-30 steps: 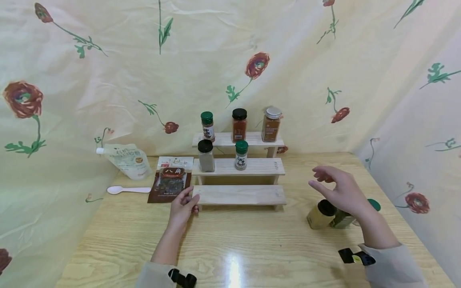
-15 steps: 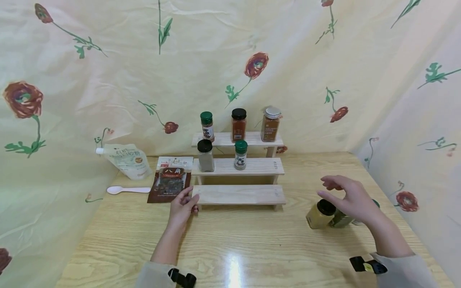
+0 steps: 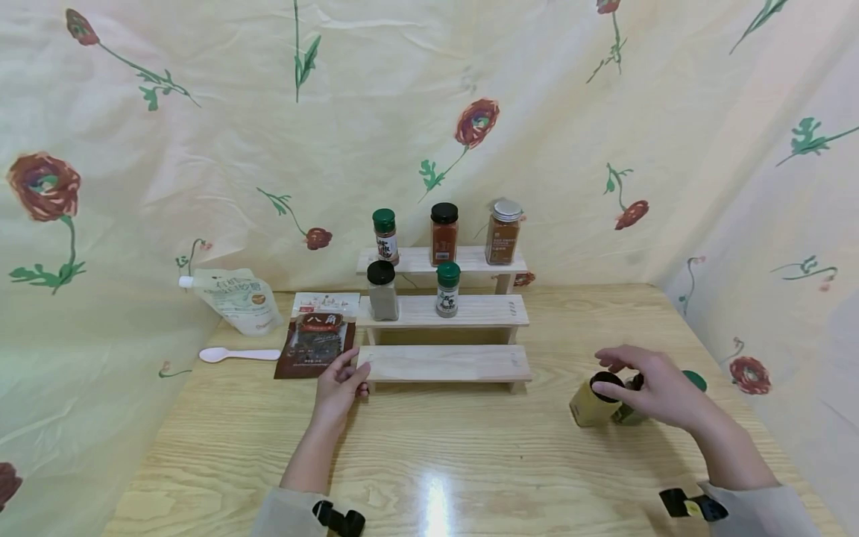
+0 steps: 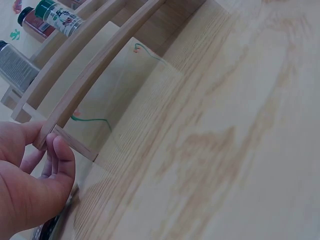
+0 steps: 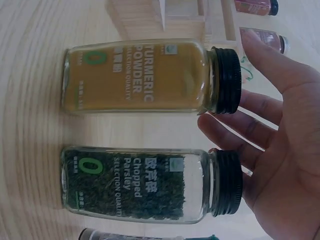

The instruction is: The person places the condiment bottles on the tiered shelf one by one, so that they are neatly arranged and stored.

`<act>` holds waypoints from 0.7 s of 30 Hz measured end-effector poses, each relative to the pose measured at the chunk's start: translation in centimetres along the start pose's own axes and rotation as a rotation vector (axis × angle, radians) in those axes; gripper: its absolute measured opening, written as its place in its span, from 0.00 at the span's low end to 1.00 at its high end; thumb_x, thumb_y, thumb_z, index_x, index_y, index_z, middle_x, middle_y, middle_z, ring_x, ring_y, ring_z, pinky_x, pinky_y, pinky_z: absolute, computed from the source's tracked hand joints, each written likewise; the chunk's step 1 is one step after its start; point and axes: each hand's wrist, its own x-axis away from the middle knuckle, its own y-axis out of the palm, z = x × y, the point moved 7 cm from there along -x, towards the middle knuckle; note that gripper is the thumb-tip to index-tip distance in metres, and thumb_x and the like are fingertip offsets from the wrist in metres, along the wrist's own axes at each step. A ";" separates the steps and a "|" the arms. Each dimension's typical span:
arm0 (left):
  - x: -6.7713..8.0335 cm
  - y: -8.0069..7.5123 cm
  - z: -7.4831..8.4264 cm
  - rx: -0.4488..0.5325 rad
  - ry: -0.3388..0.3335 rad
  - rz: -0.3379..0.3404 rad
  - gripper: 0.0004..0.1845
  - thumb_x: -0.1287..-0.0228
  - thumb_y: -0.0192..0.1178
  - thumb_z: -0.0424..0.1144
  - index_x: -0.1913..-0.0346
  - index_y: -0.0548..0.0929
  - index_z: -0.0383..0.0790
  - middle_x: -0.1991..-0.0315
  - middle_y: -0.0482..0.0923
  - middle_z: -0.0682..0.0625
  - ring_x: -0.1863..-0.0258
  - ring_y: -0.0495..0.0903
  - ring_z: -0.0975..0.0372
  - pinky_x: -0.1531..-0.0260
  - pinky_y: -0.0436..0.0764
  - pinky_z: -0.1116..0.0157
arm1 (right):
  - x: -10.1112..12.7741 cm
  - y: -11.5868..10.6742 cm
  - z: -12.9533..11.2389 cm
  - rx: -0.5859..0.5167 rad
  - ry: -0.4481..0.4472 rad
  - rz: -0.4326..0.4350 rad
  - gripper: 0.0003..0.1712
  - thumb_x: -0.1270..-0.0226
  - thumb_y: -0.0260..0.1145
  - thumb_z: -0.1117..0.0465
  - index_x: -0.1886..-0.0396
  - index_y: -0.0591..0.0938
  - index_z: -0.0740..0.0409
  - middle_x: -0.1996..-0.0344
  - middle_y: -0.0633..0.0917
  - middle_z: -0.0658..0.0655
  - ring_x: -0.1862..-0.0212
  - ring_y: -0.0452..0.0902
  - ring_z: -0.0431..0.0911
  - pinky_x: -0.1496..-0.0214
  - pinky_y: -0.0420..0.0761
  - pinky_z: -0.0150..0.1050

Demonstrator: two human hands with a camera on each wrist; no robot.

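My right hand [image 3: 647,388] hovers with straight fingers [image 5: 272,62] just over the black lids of two jars standing on the table at the right. One is a yellow turmeric powder jar [image 3: 592,404] [image 5: 140,82]. The other is a chopped parsley jar [image 3: 627,412] [image 5: 135,185], partly hidden under the hand in the head view. My left hand [image 3: 341,384] [image 4: 35,175] pinches the left end of the lowest step of a wooden three-step rack [image 3: 443,363] [image 4: 100,65], thumb on top.
Three spice jars [image 3: 445,233] stand on the rack's top step and two [image 3: 382,291] on the middle step. A green-lidded jar [image 3: 695,380] stands behind my right hand. A white pouch [image 3: 235,298], a brown packet [image 3: 317,335] and a white spoon [image 3: 238,355] lie at the left.
My right hand has come down and toward me, from above the table onto the tops of the two jars. The left hand has stayed on the rack's end.
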 end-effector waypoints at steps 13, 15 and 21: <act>0.2 -0.1 0.0 -0.005 0.001 0.012 0.25 0.29 0.63 0.31 0.31 0.75 0.37 0.69 0.75 0.51 0.76 0.77 0.64 0.76 0.81 0.72 | 0.4 0.8 1.0 0.021 0.048 -0.123 0.36 0.59 0.86 0.47 0.51 0.85 0.60 0.60 0.87 0.50 0.59 0.82 0.41 0.63 0.84 0.38; 0.2 -0.1 0.0 -0.009 -0.001 0.016 0.25 0.29 0.63 0.31 0.31 0.75 0.37 0.69 0.75 0.51 0.76 0.77 0.64 0.75 0.81 0.71 | 0.5 0.8 1.1 0.016 0.042 -0.128 0.35 0.59 0.86 0.48 0.52 0.86 0.60 0.60 0.87 0.50 0.60 0.82 0.40 0.64 0.84 0.37; 0.0 0.0 0.1 -0.013 -0.006 0.016 0.24 0.29 0.64 0.31 0.32 0.75 0.38 0.69 0.74 0.50 0.75 0.77 0.64 0.75 0.81 0.71 | 0.4 0.9 1.3 0.025 0.014 -0.130 0.34 0.59 0.87 0.52 0.52 0.86 0.60 0.59 0.88 0.51 0.60 0.83 0.39 0.65 0.84 0.37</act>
